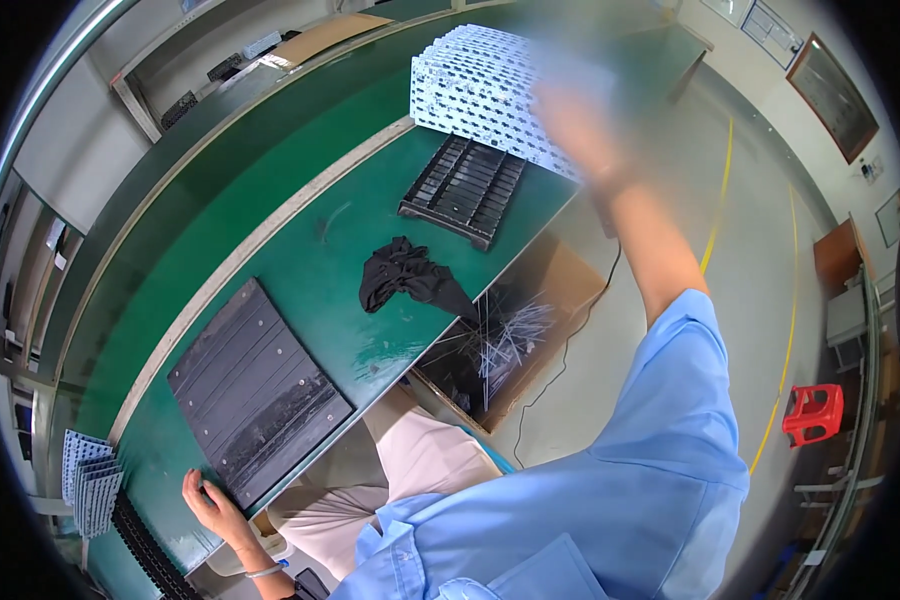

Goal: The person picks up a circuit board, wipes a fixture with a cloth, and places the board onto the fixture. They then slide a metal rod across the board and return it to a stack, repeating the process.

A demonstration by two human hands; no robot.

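My right arm reaches out to the far right, where my right hand is at the right end of a stack of pale perforated panels. A blur covers its fingers, so their grip cannot be made out. Close to me on the left, my left hand rests at the table edge with curved fingers apart and nothing in them. It lies beside the lower corner of a flat black board dotted with small round studs. A black slotted tray sits just in front of the panels.
A crumpled black cloth lies on the green table. Below the table's edge, an open cardboard box holds many thin clear strips. More perforated panels and black ridged strips are at left. A red stool stands right.
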